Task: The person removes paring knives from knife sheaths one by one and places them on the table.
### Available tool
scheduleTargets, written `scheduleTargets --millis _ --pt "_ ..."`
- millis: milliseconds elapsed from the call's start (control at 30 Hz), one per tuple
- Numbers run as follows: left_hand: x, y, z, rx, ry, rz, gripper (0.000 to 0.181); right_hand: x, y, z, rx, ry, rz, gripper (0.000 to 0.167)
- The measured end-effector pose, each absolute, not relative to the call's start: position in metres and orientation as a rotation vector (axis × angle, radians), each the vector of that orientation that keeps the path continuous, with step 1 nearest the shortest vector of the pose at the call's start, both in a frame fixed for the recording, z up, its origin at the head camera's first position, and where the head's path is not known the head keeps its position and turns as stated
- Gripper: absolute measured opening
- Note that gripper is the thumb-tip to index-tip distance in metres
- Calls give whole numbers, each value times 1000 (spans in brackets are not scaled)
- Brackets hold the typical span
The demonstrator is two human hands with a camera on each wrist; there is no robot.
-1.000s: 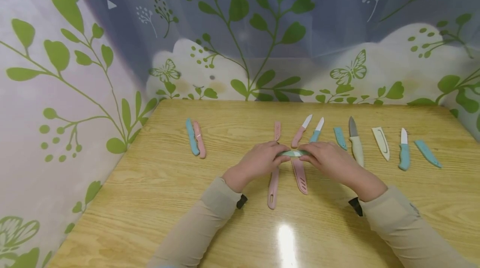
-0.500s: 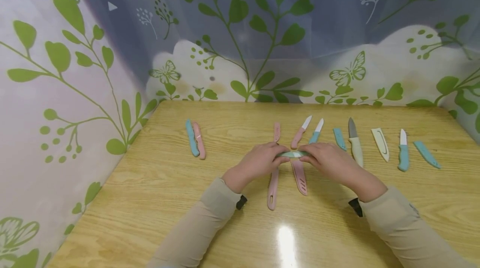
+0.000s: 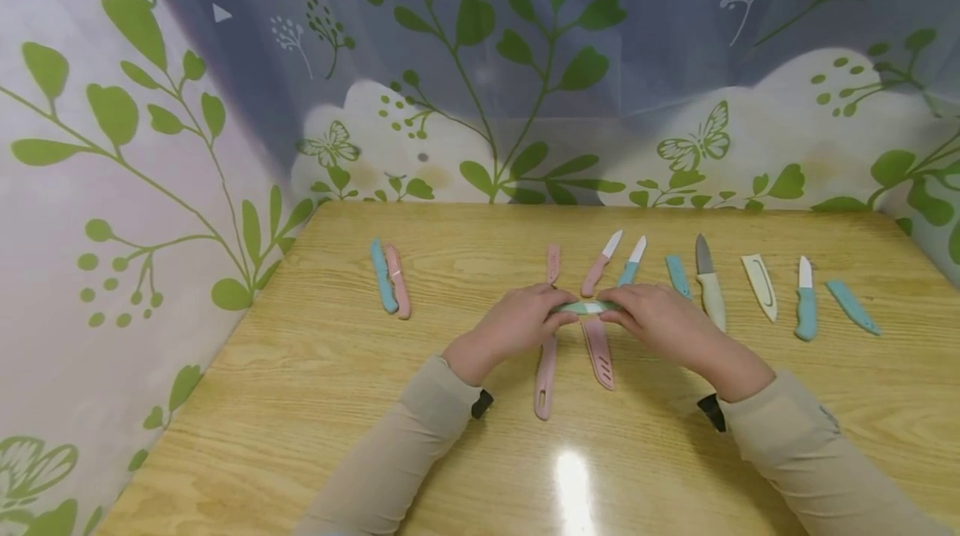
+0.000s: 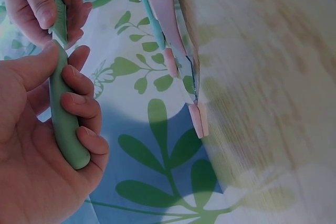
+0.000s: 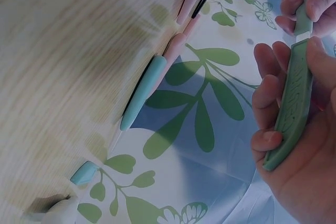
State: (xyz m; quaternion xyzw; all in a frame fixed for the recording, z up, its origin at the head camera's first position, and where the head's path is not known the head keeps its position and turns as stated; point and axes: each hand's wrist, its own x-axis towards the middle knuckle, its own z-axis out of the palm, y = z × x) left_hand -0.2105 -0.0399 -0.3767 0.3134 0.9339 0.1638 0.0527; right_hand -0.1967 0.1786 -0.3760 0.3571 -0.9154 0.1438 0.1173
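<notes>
My left hand (image 3: 517, 319) grips the green handle (image 4: 67, 124) of a knife, fingers curled round it. My right hand (image 3: 656, 319) holds the green sheath (image 5: 295, 90), which has a raised pattern. Handle and sheath are in line end to end, with a short strip of white blade (image 5: 303, 36) showing between them; the rest of the blade is hidden in the sheath. Both hands are above the table's middle. Under them lie a pink slotted sheath (image 3: 599, 357) and a long pink handle (image 3: 546, 382) with a hole, partly covered by the left hand.
A pink knife (image 3: 597, 273) and a blue knife (image 3: 630, 269) lie just beyond the hands. To the right are a cream knife (image 3: 711, 294), a cream sheath (image 3: 761, 290), another blue knife (image 3: 806, 311) and blue sheaths (image 3: 853, 307). Sheathed blue and pink knives (image 3: 385, 286) lie together at left.
</notes>
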Motion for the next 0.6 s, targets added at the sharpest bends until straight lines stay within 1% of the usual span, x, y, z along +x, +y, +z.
scheduleTargets --millis 600 --pt "-211 -41 -377 946 2841 502 37 -199 182 -376 1044 -2687 420 21"
